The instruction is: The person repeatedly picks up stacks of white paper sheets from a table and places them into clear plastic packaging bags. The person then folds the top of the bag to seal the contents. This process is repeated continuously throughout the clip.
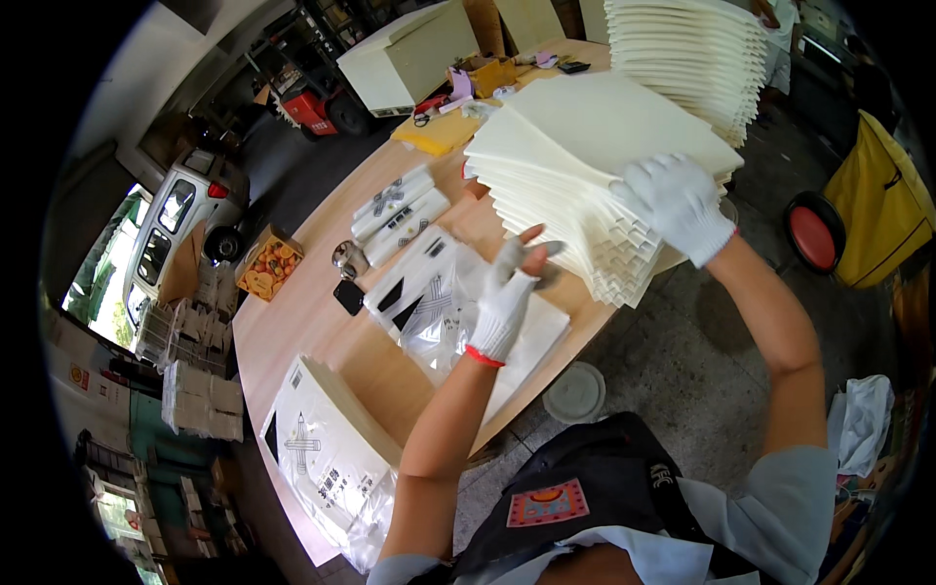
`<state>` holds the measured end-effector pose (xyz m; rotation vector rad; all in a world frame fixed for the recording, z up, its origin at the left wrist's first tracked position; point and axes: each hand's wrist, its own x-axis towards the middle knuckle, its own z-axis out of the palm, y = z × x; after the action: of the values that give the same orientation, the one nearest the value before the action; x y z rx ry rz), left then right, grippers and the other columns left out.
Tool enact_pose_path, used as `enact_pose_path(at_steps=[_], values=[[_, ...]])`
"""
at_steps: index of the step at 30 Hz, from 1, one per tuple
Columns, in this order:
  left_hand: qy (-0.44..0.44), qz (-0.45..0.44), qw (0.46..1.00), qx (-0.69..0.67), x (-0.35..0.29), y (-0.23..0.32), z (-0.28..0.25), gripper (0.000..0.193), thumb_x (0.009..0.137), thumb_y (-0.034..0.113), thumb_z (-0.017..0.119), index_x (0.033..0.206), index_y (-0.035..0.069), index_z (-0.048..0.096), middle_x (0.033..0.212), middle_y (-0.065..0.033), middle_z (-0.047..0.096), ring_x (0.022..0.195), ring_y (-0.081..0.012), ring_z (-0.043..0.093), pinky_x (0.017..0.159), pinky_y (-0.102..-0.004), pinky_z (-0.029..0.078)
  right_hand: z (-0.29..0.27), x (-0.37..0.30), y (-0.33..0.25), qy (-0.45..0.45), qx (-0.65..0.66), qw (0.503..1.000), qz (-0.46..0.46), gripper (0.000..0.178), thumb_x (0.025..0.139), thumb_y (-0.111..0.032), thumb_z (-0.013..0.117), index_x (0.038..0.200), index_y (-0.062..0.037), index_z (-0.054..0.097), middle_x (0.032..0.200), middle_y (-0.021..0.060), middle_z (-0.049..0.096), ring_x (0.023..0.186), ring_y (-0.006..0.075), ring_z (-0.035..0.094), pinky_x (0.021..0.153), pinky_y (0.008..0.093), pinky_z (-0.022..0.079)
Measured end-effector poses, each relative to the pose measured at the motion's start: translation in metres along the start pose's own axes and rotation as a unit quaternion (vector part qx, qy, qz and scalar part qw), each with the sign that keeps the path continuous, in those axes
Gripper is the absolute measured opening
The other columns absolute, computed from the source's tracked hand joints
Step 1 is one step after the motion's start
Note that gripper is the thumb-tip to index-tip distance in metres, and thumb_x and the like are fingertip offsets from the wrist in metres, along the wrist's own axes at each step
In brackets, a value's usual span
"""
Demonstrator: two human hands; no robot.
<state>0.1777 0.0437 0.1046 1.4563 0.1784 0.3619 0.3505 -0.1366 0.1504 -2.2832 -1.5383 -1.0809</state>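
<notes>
My right hand [673,203], in a white knit glove, has its fingers curled over the near corner of the upper sheets in a fanned stack of cream paper [595,156]. My left hand [509,292], in a white glove with a red cuff and some bare fingertips, is raised with its fingers apart. It holds nothing that I can see. Beneath it lie clear plastic bags [429,302] printed with black designs, and white paper [531,346] beside them. At the table's near left stands a pile of bagged paper packs [327,458].
On the wooden table [312,322] sit two rolls of printed bags [400,214], a metal tape dispenser [349,258], a black phone [348,297] and a box of orange pieces [270,265]. A taller paper stack [687,63] rises behind. A white bucket [574,392] stands below the edge.
</notes>
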Motion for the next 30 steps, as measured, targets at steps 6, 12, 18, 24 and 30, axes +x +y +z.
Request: enact_pose_path(at_steps=[6, 12, 18, 24, 30], values=[[0.063, -0.217, 0.956, -0.189, 0.021, 0.012, 0.019, 0.027, 0.087, 0.016, 0.052, 0.108, -0.001, 0.050, 0.101, -0.0124, 0.056, 0.087, -0.0239, 0.058, 0.078, -0.0360, 0.050, -0.064, -0.016, -0.077, -0.018, 0.218, 0.975, -0.038, 0.031, 0.079, -0.038, 0.064, 0.094, -0.0111, 0.065, 0.083, 0.0066, 0.063, 0.078, 0.0249, 0.060, 0.071, 0.0384, 0.045], [-0.059, -0.138, 0.989, 0.006, -0.019, 0.025, -0.078, 0.020, 0.085, 0.012, 0.049, 0.093, -0.002, 0.060, 0.088, -0.0093, 0.063, 0.081, -0.0180, 0.061, 0.074, -0.0330, 0.051, -0.039, -0.058, 0.006, -0.140, 0.394, 0.854, 0.309, 0.046, 0.089, -0.028, 0.056, 0.131, -0.0102, 0.048, 0.117, 0.0124, 0.060, 0.104, 0.0217, 0.059, 0.091, 0.0302, 0.044], [0.044, 0.061, 0.875, 0.478, -0.079, 0.001, 0.020, 0.062, 0.076, 0.020, 0.062, 0.128, -0.004, 0.039, 0.130, -0.0234, 0.039, 0.123, -0.0343, 0.037, 0.098, -0.0401, 0.036, -0.015, -0.061, -0.116, -0.056, 0.542, 0.812, 0.208, 0.047, 0.089, -0.024, 0.058, 0.129, -0.0025, 0.048, 0.128, 0.0158, 0.051, 0.119, 0.0202, 0.047, 0.100, 0.0321, 0.036], [0.070, 0.165, 0.840, 0.512, -0.113, -0.035, 0.009, 0.082, 0.069, 0.021, 0.072, 0.137, 0.001, 0.031, 0.142, -0.0238, 0.027, 0.132, -0.0400, 0.027, 0.104, -0.0470, 0.030, 0.015, -0.104, -0.132, -0.046, 0.493, 0.825, 0.272, 0.030, 0.087, -0.026, 0.057, 0.106, -0.0029, 0.060, 0.085, 0.0165, 0.065, 0.073, 0.0292, 0.064, 0.065, 0.0353, 0.050], [0.257, 0.037, 0.891, 0.372, -0.078, -0.073, -0.095, 0.052, 0.077, 0.006, 0.063, 0.126, 0.001, 0.047, 0.103, -0.0155, 0.058, 0.090, -0.0230, 0.057, 0.076, -0.0353, 0.048, 0.001, -0.148, -0.120, -0.245, 0.353, 0.896, 0.117, 0.030, 0.083, -0.028, 0.057, 0.105, -0.0084, 0.061, 0.095, 0.0127, 0.063, 0.070, 0.0306, 0.063, 0.060, 0.0383, 0.051]])
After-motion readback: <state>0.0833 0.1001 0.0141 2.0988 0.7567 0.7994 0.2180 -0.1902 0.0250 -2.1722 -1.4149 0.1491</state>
